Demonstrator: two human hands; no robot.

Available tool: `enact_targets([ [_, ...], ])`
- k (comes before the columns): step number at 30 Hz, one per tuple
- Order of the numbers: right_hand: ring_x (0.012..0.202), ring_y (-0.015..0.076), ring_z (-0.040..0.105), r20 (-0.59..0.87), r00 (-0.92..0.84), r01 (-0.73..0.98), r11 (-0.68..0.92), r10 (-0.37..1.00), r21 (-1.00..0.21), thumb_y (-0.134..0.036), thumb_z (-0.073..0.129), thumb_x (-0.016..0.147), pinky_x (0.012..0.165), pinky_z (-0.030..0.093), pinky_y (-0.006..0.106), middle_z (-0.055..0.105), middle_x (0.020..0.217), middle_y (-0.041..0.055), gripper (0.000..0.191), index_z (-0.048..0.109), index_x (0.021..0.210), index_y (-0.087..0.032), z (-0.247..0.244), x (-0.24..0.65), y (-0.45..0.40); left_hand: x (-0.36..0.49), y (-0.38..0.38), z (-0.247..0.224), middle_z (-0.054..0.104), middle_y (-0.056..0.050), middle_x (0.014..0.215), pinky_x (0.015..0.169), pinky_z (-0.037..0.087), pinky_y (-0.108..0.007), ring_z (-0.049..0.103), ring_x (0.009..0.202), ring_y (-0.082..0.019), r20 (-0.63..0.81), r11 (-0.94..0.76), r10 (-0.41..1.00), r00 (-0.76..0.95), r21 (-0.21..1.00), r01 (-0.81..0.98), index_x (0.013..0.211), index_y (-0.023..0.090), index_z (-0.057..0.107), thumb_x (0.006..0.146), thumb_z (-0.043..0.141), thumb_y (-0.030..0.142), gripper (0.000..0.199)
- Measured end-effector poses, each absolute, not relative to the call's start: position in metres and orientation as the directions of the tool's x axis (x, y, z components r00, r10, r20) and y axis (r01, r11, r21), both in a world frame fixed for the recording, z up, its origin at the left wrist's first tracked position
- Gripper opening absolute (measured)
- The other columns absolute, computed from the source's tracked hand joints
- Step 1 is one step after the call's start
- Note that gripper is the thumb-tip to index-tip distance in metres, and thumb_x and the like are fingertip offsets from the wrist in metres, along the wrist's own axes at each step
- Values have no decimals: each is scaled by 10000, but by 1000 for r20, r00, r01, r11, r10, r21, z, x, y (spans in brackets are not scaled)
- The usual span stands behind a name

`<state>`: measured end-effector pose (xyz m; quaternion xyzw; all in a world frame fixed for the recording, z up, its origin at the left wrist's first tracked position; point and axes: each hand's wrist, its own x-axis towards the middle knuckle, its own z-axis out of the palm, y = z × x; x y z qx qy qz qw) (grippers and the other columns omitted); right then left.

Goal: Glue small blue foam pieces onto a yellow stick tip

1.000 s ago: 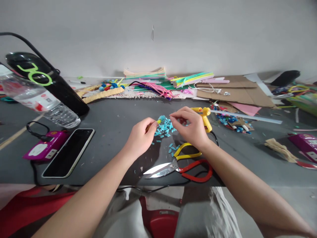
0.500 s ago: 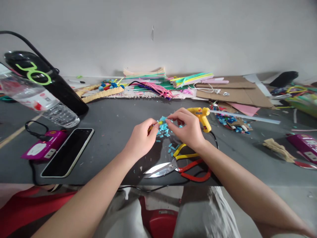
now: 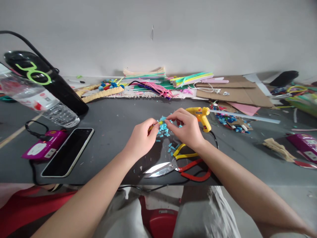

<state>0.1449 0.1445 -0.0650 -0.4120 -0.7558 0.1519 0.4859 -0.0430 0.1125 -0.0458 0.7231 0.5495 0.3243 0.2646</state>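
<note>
My left hand [image 3: 141,138] is closed around a thin yellow stick-like piece [image 3: 160,122], whose tip shows past the thumb. Thumb and forefinger of my right hand [image 3: 186,129] pinch close together at that tip; whatever is between them is too small to make out. Beneath and around the fingertips lies a heap of small light-blue cut pieces [image 3: 163,128], with several more scattered nearer to me. Scissors [image 3: 162,169] with one yellow and one red handle lie spread below the hands, partly under my right forearm. Behind my right hand rests a yellow glue gun [image 3: 203,117] with a long glue stick in its back.
On the left are a phone [image 3: 68,152], a purple power socket [image 3: 47,145], a leaning plastic bottle [image 3: 41,99] and a black cylinder [image 3: 70,94]. Bundles of coloured pipe cleaners [image 3: 193,79] and cardboard [image 3: 237,89] line the wall. A black cord [image 3: 158,189] runs along the front edge.
My right fingertips have shifted very slightly left along the yellow piece. My left hand and the things on the table stay where they were.
</note>
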Motion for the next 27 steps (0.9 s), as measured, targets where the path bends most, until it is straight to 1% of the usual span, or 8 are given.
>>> enact_targets([
  [7,646,127,514,619,-201,419,638,759,-646,-209,649,895,609,452,294,638,810,23,85,730,876,-195,-60,147,144,-45,115,-47,562,22,649,557,328,-247,472,572,-122,170,-239,971,169,740,629,886,193,636,981,491,417,284],
  [13,668,143,545,605,-176,417,616,776,-668,-217,637,896,606,463,305,646,825,37,98,733,892,-194,-57,152,145,-48,116,-52,638,-12,722,583,356,-253,537,630,-147,171,-239,971,169,742,626,950,194,658,989,468,441,314],
  [19,639,128,516,613,-208,418,636,762,-649,-243,679,891,601,458,294,640,814,24,68,730,874,-200,-61,147,145,-46,116,-50,619,3,724,596,361,-250,524,629,-132,176,-243,970,168,739,628,940,193,645,984,492,416,273],
  [27,637,121,498,608,-201,432,627,768,-648,-246,696,885,599,435,287,631,810,16,62,711,851,-197,-64,146,146,-44,114,-47,591,15,689,591,354,-247,497,602,-122,187,-262,965,184,722,641,902,191,625,982,492,396,257],
])
